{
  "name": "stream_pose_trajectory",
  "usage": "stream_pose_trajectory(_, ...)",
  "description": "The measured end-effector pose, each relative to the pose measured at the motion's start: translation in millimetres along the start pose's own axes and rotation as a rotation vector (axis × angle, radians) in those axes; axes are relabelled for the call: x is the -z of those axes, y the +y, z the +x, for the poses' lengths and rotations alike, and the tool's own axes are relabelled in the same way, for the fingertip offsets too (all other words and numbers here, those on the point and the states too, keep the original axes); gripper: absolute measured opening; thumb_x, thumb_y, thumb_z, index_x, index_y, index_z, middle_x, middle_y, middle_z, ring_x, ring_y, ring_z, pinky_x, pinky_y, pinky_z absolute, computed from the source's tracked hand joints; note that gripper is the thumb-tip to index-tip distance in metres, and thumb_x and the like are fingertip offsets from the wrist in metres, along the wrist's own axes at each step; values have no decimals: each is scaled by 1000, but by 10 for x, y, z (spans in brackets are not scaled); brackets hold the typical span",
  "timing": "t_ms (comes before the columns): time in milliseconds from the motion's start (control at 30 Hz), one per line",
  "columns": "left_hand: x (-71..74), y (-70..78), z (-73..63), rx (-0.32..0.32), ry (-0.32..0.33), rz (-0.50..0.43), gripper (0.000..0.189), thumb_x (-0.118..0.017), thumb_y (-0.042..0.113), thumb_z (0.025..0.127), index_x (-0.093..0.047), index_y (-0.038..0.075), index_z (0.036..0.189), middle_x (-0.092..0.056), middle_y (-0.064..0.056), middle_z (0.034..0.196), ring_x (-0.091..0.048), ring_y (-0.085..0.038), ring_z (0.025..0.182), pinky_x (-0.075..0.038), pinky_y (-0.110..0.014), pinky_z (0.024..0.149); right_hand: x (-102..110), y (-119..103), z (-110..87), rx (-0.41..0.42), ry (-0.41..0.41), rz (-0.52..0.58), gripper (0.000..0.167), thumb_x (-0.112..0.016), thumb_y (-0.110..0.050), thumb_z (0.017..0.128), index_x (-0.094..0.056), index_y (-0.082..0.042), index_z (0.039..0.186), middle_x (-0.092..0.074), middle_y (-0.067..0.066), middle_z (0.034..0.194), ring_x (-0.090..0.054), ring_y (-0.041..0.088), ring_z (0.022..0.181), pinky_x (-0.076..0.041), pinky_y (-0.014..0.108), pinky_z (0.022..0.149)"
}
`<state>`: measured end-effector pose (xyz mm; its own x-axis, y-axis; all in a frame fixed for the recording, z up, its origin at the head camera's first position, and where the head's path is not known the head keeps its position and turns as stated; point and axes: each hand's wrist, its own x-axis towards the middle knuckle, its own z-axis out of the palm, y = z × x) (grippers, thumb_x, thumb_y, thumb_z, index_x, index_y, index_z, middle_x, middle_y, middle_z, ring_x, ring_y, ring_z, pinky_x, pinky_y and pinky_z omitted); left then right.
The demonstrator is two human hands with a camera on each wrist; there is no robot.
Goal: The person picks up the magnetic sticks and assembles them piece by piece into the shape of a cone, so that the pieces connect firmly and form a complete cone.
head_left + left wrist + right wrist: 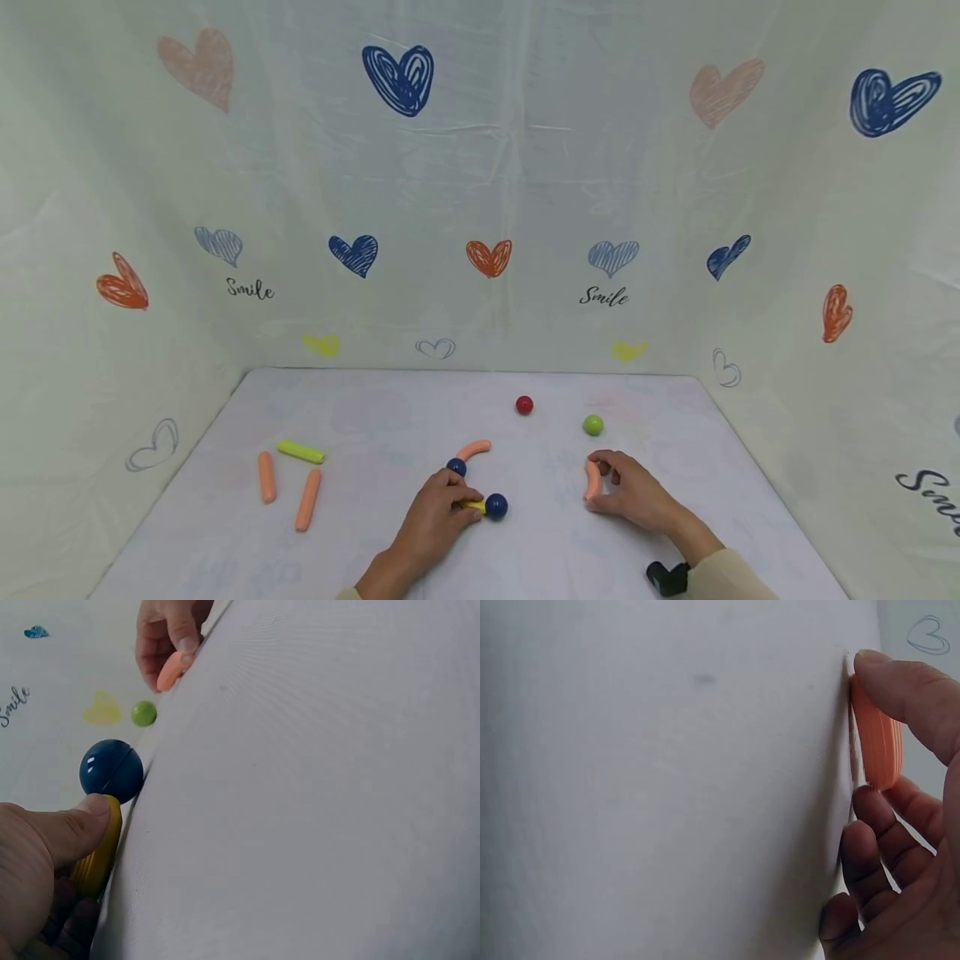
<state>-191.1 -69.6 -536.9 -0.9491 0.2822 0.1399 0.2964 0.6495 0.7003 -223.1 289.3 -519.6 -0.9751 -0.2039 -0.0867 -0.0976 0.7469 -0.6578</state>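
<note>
My left hand (pixel 433 518) pinches a yellow rod (pixel 103 859) low over the table. One end of the rod meets a dark blue ball (pixel 496 507); a second blue ball (pixel 456 467) shows just past the fingers. From that second ball a curved orange rod (pixel 476 448) runs off to the right. Further right, my right hand (pixel 637 493) holds another curved orange rod (pixel 592 481) by its two ends, between thumb and fingers. In the right wrist view this rod (pixel 879 739) stands at the table surface, with the other fingers loosely bent below it.
Toward the back lie a red ball (pixel 524 405) and a green ball (pixel 593 425). On the left are a light green rod (pixel 301 452) and two straight orange rods (pixel 267 477). A heart-printed curtain (pixel 495 183) encloses the table (pixel 375 400). A black device (pixel 666 578) sits by my right wrist.
</note>
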Motion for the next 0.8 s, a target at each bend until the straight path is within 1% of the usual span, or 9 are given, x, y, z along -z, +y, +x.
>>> stream_pose_trajectory(133, -23, 23, -8, 11, 15, -9, 14, -85, 22, 90, -83, 20, 103, -53, 9, 100, -49, -7, 93, -48, -30, 84, -65, -37, -12, 40, 44, 33, 72, -93, -32, 79, -60, -4, 136, -60, -1, 109, -49, 14, 94, -42, 25, 78)
stream_pose_trajectory(233, -41, 38, -11, 20, 27, -4, 13, -85, 22, 90, -82, 20, 102, -52, 8, 99, -48, -7, 92, -47, -29, 83, -140, -123, -5, 78, 53, 64, 70, -92, -32, 81, -60, -3, 136, -60, -1, 108, -49, 12, 93, -42, 25, 79)
stream_pose_trajectory(300, -53, 47, -6, 29, 34, 7, 12, -85, 21, 89, -82, 20, 101, -52, 9, 98, -47, -8, 91, -46, -28, 81, -212, -221, 6, 78, 55, 68, 68, -92, -33, 81, -61, -4, 135, -60, -2, 108, -50, 13, 94, -43, 24, 79)
stream_pose_trajectory(433, -59, 98, 15, 62, 39, 23, 13, -86, 20, 89, -82, 19, 101, -52, 8, 97, -46, -8, 89, -44, -26, 77, -381, -460, 33, 46, 42, 80, 67, -92, -35, 80, -62, -8, 134, -60, -4, 108, -51, 15, 98, -45, 25, 82)
stream_pose_trajectory(600, -62, 152, 39, 97, 34, 37, 13, -86, 19, 89, -83, 19, 102, -52, 7, 97, -46, -10, 89, -43, -25, 75, -571, -657, 86, 86, 22, 35, 69, -91, -42, 81, -62, -9, 134, -61, -5, 108, -53, 15, 98, -48, 28, 82)
stream_pose_trajectory(700, -72, 173, 48, 113, 29, 51, 13, -85, 20, 90, -82, 20, 103, -52, 7, 97, -46, -10, 89, -43, -26, 75, -642, -708, 111, 109, 17, -2, 69, -90, -45, 82, -62, -9, 134, -62, -6, 108, -54, 13, 98, -49, 29, 83)
stream_pose_trajectory(800, -81, 188, 54, 131, 22, 72, 13, -85, 21, 90, -82, 21, 103, -52, 7, 98, -46, -10, 90, -43, -26, 75, -670, -736, 122, 120, 19, -21, 69, -90, -45, 82, -62, -8, 134, -62, -6, 108, -54, 13, 97, -49, 30, 82)
